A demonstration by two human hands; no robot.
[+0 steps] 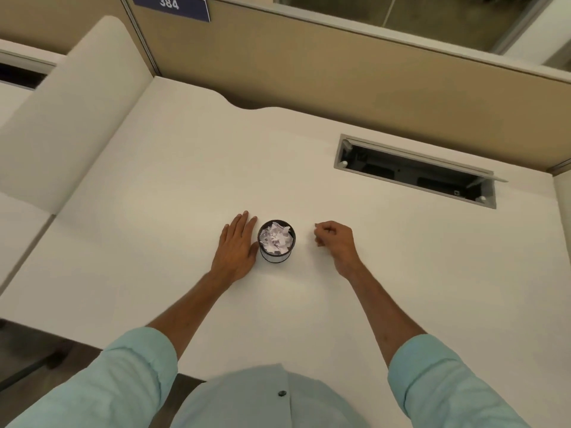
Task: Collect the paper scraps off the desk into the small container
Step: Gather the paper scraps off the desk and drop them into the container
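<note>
A small dark round container (277,257) stands upright on the white desk (173,193), filled to the rim with white paper scraps (276,238). My left hand (236,247) lies flat on the desk with fingers extended, its thumb side touching the container's left wall. My right hand (335,242) rests on the desk a little to the right of the container, fingers curled into a loose fist. Whether anything is pinched between its fingertips cannot be told. No loose scraps show on the desk surface.
An open cable tray slot (414,171) is cut into the desk at the back right. A beige partition wall (309,63) runs along the back, with a blue number sign (171,6). A white side panel (71,106) rises on the left.
</note>
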